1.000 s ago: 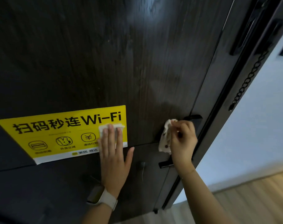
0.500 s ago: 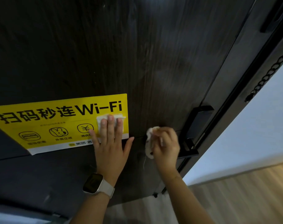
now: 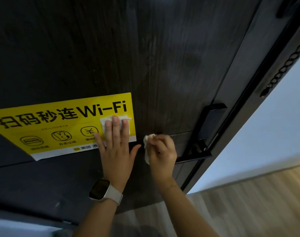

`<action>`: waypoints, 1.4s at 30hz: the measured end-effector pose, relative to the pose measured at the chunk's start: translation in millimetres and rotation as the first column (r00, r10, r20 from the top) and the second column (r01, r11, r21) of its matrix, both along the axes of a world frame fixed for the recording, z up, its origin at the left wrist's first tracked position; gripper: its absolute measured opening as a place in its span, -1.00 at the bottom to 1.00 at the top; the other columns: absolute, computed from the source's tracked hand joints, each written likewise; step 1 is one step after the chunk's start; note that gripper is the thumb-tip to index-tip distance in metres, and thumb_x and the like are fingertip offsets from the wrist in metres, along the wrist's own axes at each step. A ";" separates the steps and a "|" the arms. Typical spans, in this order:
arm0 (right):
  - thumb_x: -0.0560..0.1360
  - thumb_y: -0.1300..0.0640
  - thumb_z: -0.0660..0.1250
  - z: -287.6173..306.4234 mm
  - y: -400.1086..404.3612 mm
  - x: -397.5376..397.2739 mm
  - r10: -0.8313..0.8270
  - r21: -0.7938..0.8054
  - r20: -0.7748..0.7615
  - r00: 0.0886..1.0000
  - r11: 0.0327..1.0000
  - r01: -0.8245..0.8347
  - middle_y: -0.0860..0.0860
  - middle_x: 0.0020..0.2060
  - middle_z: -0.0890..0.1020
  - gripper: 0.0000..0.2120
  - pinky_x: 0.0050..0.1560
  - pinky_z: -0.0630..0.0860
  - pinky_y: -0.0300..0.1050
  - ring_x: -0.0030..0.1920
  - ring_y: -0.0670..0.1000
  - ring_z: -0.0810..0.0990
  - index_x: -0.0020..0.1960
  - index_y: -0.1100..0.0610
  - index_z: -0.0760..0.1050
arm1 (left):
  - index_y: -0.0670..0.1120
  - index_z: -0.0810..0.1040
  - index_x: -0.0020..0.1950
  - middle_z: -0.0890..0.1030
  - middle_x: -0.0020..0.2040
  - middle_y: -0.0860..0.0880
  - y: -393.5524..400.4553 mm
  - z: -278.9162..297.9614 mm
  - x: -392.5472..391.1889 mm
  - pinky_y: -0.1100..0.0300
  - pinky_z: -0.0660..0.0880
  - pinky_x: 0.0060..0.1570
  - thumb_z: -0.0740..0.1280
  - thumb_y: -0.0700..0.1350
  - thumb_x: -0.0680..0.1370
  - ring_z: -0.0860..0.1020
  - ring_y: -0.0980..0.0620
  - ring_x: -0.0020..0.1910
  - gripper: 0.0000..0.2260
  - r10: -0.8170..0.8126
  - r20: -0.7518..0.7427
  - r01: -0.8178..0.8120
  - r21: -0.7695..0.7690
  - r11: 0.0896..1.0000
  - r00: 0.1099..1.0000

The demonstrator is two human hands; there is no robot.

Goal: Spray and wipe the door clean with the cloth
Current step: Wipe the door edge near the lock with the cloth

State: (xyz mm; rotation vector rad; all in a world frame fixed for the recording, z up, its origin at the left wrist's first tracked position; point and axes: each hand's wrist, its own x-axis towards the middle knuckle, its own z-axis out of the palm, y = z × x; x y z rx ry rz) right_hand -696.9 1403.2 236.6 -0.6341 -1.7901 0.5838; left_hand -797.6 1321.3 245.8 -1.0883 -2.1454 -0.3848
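Note:
A dark wood-grain door (image 3: 163, 57) fills the view. A yellow Wi-Fi sticker (image 3: 60, 127) is stuck on its lower left. My left hand (image 3: 116, 146) lies flat with straight fingers on the sticker's right end, over a white patch (image 3: 123, 118) that shows above the fingertips. My right hand (image 3: 161, 154) grips a crumpled white cloth (image 3: 148, 141) and holds it against the door just right of the sticker, left of the black handle (image 3: 197, 147). No spray bottle is in view.
A black lock plate (image 3: 212, 120) sits above the handle near the door's right edge. A black security chain (image 3: 287, 65) hangs on the frame at the right. A pale wall (image 3: 274, 134) and a wooden floor (image 3: 257, 202) lie beyond the door's edge.
My right hand with the cloth has moved left, from the door handle to the panel beside the sticker. My left hand has stayed flat on the sticker.

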 end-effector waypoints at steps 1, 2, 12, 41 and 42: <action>0.50 0.17 0.32 0.8 3.7 3.2 0.016 0.030 0.034 0.999 0.999 -0.017 0.04 -0.13 0.58 -0.83 -0.15 0.54 -0.19 -0.14 0.04 0.57 -0.11 0.24 0.65 | -0.09 -0.24 0.60 -0.30 0.59 -0.13 0.0 0.0 -0.6 -0.19 -0.25 0.51 0.38 0.21 0.50 -0.24 -0.12 0.57 -0.03 0.004 -0.001 -0.004 -0.002 1.000 1.000; 0.50 0.17 0.31 -0.3 9.3 8.5 0.016 0.049 0.057 0.998 0.999 -0.019 0.06 -0.13 0.58 -0.82 -0.16 0.54 -0.16 -0.14 0.06 0.58 -0.11 0.25 0.64 | -0.09 -0.23 0.60 -0.30 0.59 -0.12 0.3 -0.2 -1.2 -0.20 -0.24 0.51 0.40 0.20 0.48 -0.25 -0.12 0.57 0.00 0.011 -0.006 -0.011 -0.003 1.000 1.000; 0.45 0.43 0.41 15.9 55.1 64.5 -0.194 -0.149 -0.098 0.976 0.973 0.178 0.01 -0.13 0.54 -0.90 -0.12 0.57 -0.04 -0.10 -0.03 0.58 -0.14 0.27 0.63 | -0.08 -0.22 0.60 -0.29 0.59 -0.12 2.5 -1.7 -2.0 -0.21 -0.24 0.51 0.42 0.19 0.46 -0.24 -0.12 0.58 0.01 0.007 0.000 -0.007 0.020 1.000 1.000; 0.47 0.42 0.40 88.9 61.3 64.6 -0.171 0.064 -0.238 0.956 0.980 0.191 0.04 -0.16 0.54 -0.89 -0.06 0.52 -0.22 -0.12 -0.01 0.58 -0.06 0.29 0.65 | -0.08 0.22 0.56 0.14 0.57 -0.17 -23.4 29.0 12.8 -0.25 0.19 0.45 0.32 0.11 0.54 0.14 -0.18 0.55 -0.35 -0.201 0.150 0.165 0.222 0.961 0.968; 0.47 0.42 0.40 109.4 62.4 61.5 -0.158 0.099 -0.279 0.947 0.977 0.192 0.06 -0.15 0.54 -0.88 -0.05 0.51 -0.27 -0.11 0.00 0.58 -0.03 0.29 0.66 | -0.08 0.24 0.55 0.13 0.57 -0.18 -24.8 29.8 11.6 -0.27 0.19 0.44 0.33 0.11 0.54 0.13 -0.19 0.55 -0.36 -0.206 0.154 0.166 0.238 0.957 0.966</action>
